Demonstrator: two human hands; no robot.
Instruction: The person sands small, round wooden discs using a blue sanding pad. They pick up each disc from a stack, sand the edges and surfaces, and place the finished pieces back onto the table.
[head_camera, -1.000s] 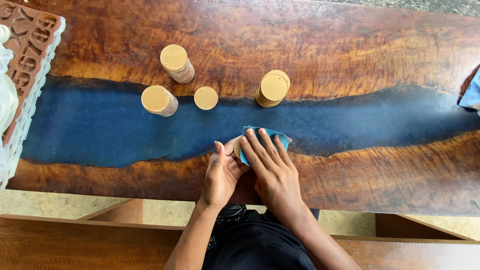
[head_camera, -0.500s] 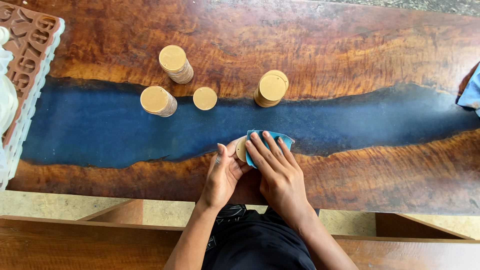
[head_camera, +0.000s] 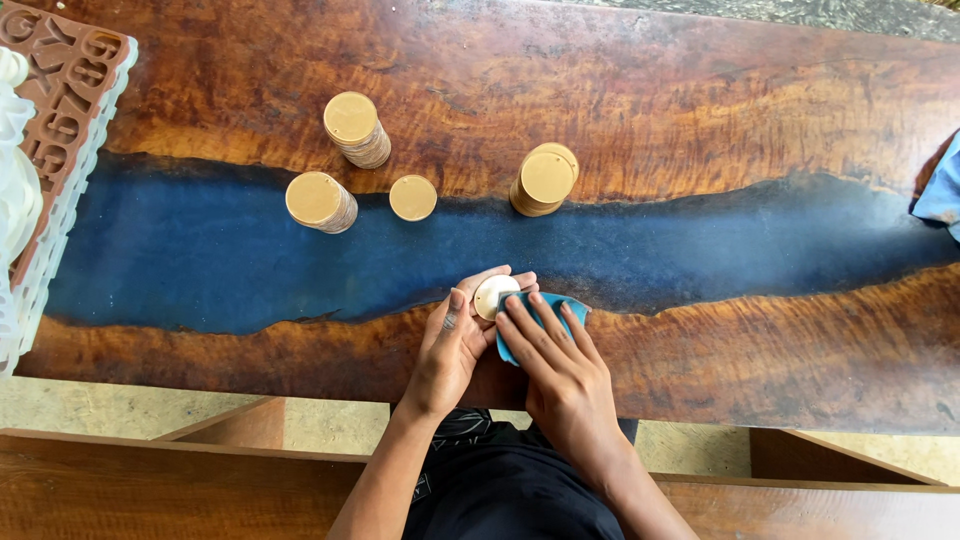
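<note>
Pinching a small round wooden disc (head_camera: 494, 296) between thumb and curled fingertips of the left hand (head_camera: 458, 345), low on the river table (head_camera: 700, 120), right where the blue resin band (head_camera: 200, 250) meets the near strip of brown wood. Pressing a blue cloth (head_camera: 572, 309) down with the right hand (head_camera: 562, 378), fingers laid flat and close together over it (only the cloth's far edge and a sliver by the index finger showing), fingertips touching the disc's edge at about 4 o'clock.

Standing well apart from the hands, at roughly 12 to 10 o'clock of the held disc: a single flat disc (head_camera: 413, 197) lying on the band's far edge, a short stack of discs (head_camera: 320, 201) just beside it at 9 o'clock, a taller leaning stack (head_camera: 357, 128) beyond at 11 o'clock. Sitting at 1 o'clock of the held disc, another stack (head_camera: 544, 179).

Lying at the table's far left end, a brown number mould (head_camera: 62, 70) on a white tray (head_camera: 40, 260). Peeking in at the right edge, a bit of light blue fabric (head_camera: 942, 190).
</note>
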